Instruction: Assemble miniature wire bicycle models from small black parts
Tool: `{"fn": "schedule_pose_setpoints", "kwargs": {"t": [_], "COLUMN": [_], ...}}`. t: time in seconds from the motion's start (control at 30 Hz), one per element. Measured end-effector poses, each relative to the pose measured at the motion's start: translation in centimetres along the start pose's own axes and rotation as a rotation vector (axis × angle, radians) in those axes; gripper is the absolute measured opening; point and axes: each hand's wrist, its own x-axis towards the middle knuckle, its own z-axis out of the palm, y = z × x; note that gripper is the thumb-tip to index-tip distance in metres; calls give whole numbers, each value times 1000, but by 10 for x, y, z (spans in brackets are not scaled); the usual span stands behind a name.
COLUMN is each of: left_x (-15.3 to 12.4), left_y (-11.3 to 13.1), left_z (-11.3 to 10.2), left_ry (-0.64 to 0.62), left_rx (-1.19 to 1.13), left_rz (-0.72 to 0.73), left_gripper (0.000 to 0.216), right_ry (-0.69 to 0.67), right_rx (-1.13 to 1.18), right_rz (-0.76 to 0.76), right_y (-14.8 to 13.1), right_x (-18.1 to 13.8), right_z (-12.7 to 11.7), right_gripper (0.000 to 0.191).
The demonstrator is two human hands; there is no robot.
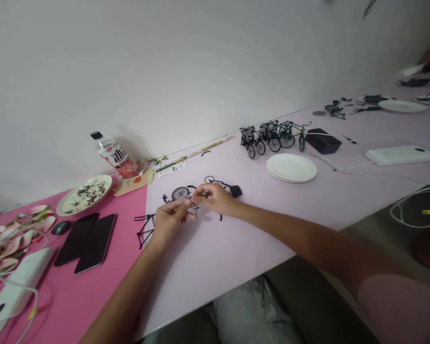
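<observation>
Over the pale tabletop [236, 239] my two hands meet, fingers pinched around a small silvery model-bicycle part [194, 205]. My left hand [169, 220] is closed on its left side, thumb and index finger together. My right hand [217, 198] grips the same part from the right; its exact shape is mostly hidden by fingers. Just behind my hands lies a small spoked wheel [180, 193] among thin black pieces. A black bicycle frame [146, 230] rests left of my left hand, and a black piece [235, 191] lies beyond my right wrist.
Several assembled model bicycles [272, 136] stand by the wall, near white plates [292, 168] and a black box [322, 141]. To the left are a bottle [116, 157], a bowl [61, 209], a phone [96, 243] and a white power strip [19, 289] with cables.
</observation>
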Motion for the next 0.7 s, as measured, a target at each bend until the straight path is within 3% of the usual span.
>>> {"fn": "schedule_pose_setpoints", "kwargs": {"t": [0.33, 0.7], "left_x": [12, 12], "left_y": [8, 2], "left_z": [9, 27], "left_ry": [-17, 64], "left_rx": [-87, -128], "left_rz": [-105, -23], "left_gripper": [56, 55], "right_ry": [6, 22], "right_rx": [143, 145], "right_rz": [51, 90], "right_y": [10, 15], "right_x": [2, 4], "right_z": [-6, -12], "right_gripper": [38, 35]}}
